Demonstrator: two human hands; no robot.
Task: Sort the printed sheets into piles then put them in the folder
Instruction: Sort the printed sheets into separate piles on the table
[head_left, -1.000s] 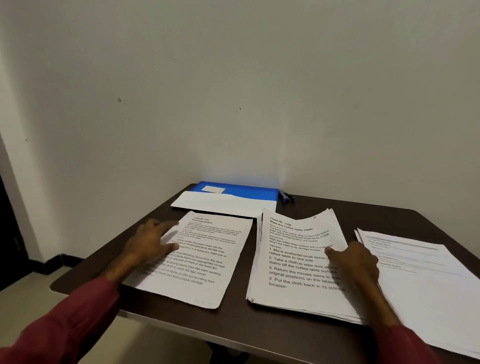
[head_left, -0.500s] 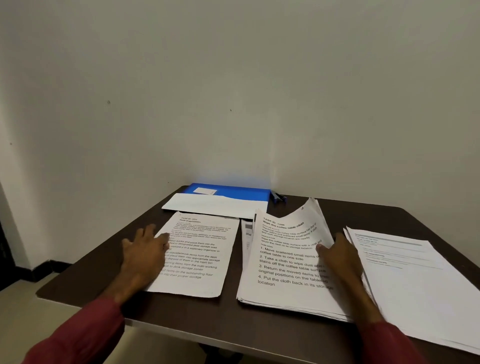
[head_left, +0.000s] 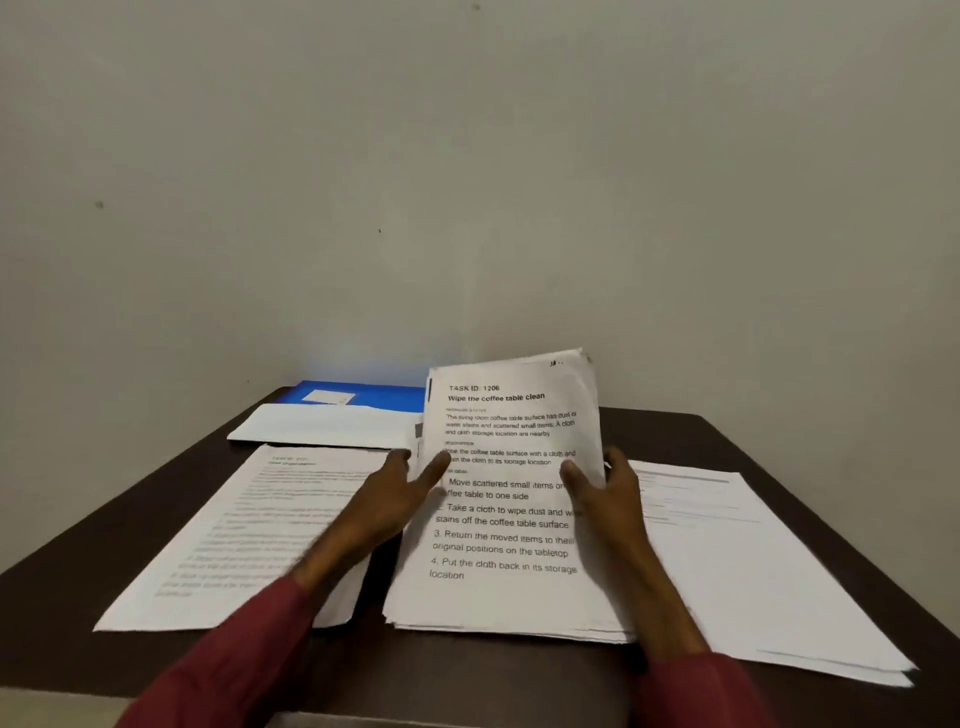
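Observation:
The middle stack of printed sheets (head_left: 498, 592) lies on the dark table (head_left: 737, 436). Its top sheets (head_left: 509, 415), headed "Wipe the coffee table clean", are bent upward at the far end. My right hand (head_left: 605, 499) grips their right edge, thumb on the front and fingers behind. My left hand (head_left: 395, 499) reaches to their left edge with straight fingers, the thumb touching the front. A single printed sheet (head_left: 234, 545) lies to the left, and another pile (head_left: 753, 571) to the right. The blue folder (head_left: 379, 396) lies shut at the back by the wall.
A white folded sheet or envelope (head_left: 322, 427) lies across the front of the folder. The wall stands right behind the table. The table's front edge runs just under my forearms, which wear dark red sleeves.
My right hand has raised the far end of the middle stack's top sheets. My left hand has left the left sheet and moved right to the raised sheets' edge. The camera has tilted closer.

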